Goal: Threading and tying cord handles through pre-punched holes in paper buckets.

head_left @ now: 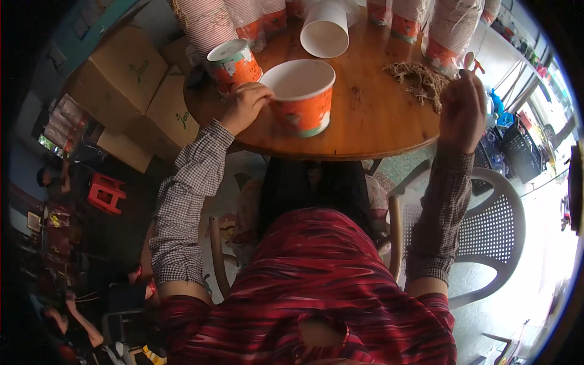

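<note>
A large orange paper bucket (302, 106) with a white inside and a green band at its base stands upright near the table's front edge. My left hand (248, 103) is closed at its left rim, fingers bent against the wall. Behind that hand a smaller orange paper bucket (236, 67) stands upside down, its green band on top. My right hand (463, 109) is raised at the table's right edge with its fingers closed; what they pinch, if anything, I cannot make out. A tangled bundle of tan string (420, 82) lies just left of it.
On the round wooden table (365, 115), a white paper tub (325, 33) lies on its side. Tall stacks of paper buckets (207, 24) line the far edge, some in clear plastic (453, 30). Cardboard boxes (125, 73) stand left; a plastic chair (493, 225) stands right.
</note>
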A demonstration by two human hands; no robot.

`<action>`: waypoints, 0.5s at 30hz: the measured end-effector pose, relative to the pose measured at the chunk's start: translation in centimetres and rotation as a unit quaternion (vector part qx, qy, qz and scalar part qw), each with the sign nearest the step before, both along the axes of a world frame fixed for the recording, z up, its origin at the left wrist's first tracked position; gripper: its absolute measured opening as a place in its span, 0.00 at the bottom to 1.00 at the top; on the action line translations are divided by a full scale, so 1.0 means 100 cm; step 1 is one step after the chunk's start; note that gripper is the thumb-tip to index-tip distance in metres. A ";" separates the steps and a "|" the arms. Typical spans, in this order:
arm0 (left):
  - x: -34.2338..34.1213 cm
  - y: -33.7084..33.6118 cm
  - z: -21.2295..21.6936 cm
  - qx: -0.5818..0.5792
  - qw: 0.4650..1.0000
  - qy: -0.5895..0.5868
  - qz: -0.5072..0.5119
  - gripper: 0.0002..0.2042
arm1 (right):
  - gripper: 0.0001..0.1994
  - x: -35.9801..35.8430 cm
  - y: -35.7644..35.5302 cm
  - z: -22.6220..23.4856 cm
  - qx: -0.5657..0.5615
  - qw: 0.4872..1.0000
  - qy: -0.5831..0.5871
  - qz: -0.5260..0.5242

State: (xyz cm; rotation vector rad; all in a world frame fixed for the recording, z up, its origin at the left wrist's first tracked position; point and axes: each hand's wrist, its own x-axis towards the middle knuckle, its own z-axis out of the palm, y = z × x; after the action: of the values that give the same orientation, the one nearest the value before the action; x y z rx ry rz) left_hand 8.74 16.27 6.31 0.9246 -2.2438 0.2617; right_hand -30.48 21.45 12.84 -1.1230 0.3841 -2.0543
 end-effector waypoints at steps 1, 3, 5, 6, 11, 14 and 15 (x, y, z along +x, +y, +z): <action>-0.010 0.007 0.004 0.004 1.000 -0.001 -0.002 0.07 | 0.07 -0.002 0.008 0.001 -0.008 1.000 0.007 -0.019; -0.027 0.023 0.013 0.073 0.993 0.084 -0.032 0.08 | 0.07 0.016 0.022 -0.004 0.000 0.987 0.117 -0.114; -0.046 0.044 0.023 0.091 0.988 0.116 -0.041 0.08 | 0.06 0.041 0.033 -0.019 0.066 0.985 0.149 -0.060; -0.055 0.052 0.027 0.105 0.982 0.148 -0.056 0.08 | 0.05 0.054 0.035 -0.029 0.065 0.984 0.164 -0.025; -0.077 0.071 0.038 0.157 0.974 0.156 -0.052 0.08 | 0.05 0.100 0.036 -0.075 0.113 0.975 0.172 0.083; -0.080 0.077 0.040 0.167 0.972 0.157 -0.058 0.08 | 0.05 0.111 0.035 -0.085 0.085 0.978 0.135 0.133; -0.082 0.079 0.041 0.179 0.966 0.170 -0.082 0.08 | 0.05 0.113 0.035 -0.086 0.070 0.977 0.116 0.165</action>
State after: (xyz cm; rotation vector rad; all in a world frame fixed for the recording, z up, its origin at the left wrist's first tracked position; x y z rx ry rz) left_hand 0.58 24.19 10.41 0.8802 -2.0592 -0.3642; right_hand -19.19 24.98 4.20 -1.2510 0.4190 -1.5900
